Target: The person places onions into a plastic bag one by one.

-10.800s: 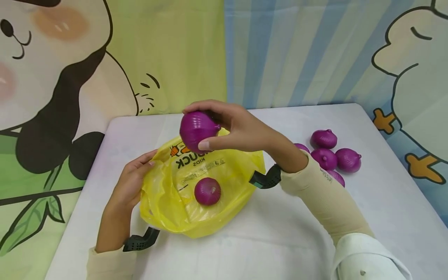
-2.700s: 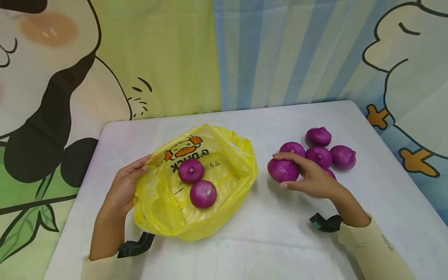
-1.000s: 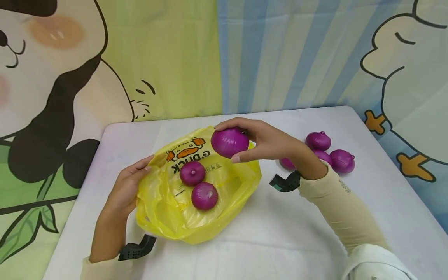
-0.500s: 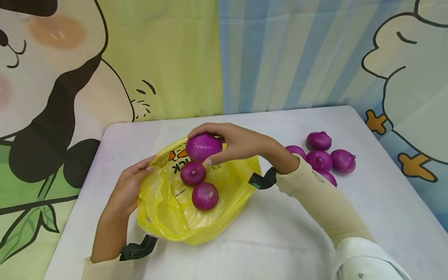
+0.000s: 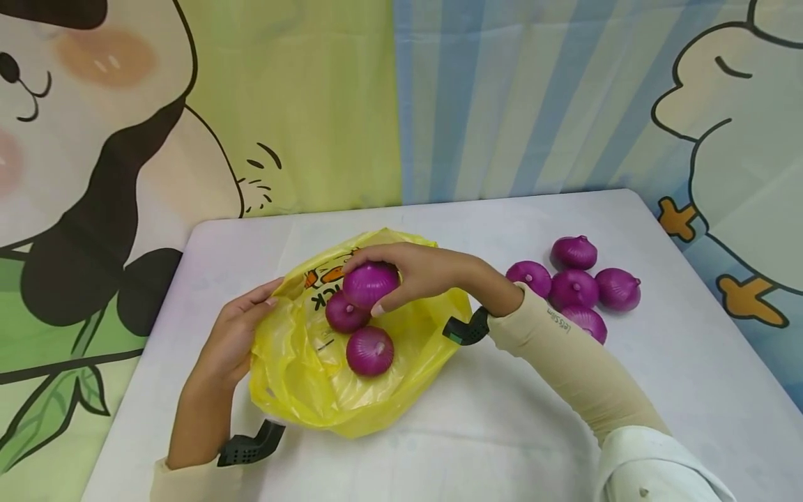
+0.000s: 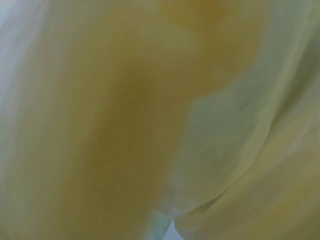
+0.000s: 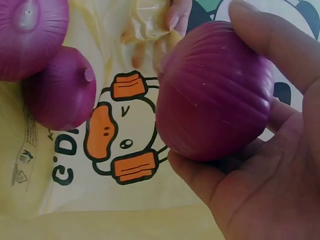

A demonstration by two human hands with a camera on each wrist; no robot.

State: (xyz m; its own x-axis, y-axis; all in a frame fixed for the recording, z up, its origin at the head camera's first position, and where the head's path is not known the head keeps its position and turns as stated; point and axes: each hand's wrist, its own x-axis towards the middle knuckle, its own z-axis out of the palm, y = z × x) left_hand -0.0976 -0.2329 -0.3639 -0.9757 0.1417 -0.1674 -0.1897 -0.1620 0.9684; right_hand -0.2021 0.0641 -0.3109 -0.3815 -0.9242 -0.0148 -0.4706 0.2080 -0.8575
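My right hand (image 5: 417, 270) grips a purple onion (image 5: 370, 284) between thumb and fingers, over the mouth of a yellow plastic bag (image 5: 301, 376). In the right wrist view the held onion (image 7: 215, 90) hangs above the bag's printed duck. Two more onions lie inside the bag: one (image 5: 346, 314) partly hidden behind the held onion, the other (image 5: 370, 352) nearer the front. My left hand (image 5: 235, 331) pinches the bag's left rim and keeps the mouth spread. Blurred yellow plastic (image 6: 135, 125) fills the left wrist view, so no hand shows there.
To the right on the white table (image 5: 502, 418) sits a cluster of several purple onions (image 5: 574, 289), one partly covered by my right sleeve (image 5: 564, 348). A cartoon-printed curtain (image 5: 314, 104) stands behind the table's back edge.
My right hand brought a third onion from the right-hand cluster over to the bag, then lowered it toward the two inside. The left hand keeps its hold on the rim.
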